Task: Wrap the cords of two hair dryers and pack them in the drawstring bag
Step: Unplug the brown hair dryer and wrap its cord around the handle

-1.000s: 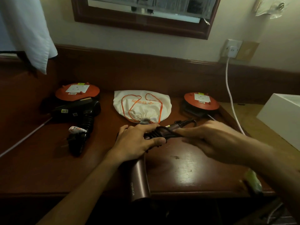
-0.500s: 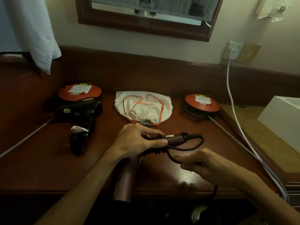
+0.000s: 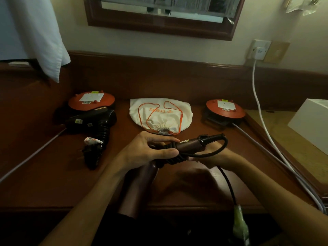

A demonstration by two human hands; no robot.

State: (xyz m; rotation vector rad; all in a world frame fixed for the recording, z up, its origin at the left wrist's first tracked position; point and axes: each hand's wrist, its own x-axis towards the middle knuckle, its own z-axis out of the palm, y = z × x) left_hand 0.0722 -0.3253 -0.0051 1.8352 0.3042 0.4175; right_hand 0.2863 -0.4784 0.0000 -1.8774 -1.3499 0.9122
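Left hand (image 3: 150, 150) grips the brown hair dryer's (image 3: 190, 143) wound handle; right hand (image 3: 211, 157), at three o'clock, pinches the cord (image 3: 215, 152); slack there could unravel the coils.

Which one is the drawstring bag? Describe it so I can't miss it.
On the wooden desk below the mirror, look midway between the two orange cable reels. The drawstring bag lies flat there: the only white cloth thing on the desk, with an orange cord looped across it and its mouth cinched shut.
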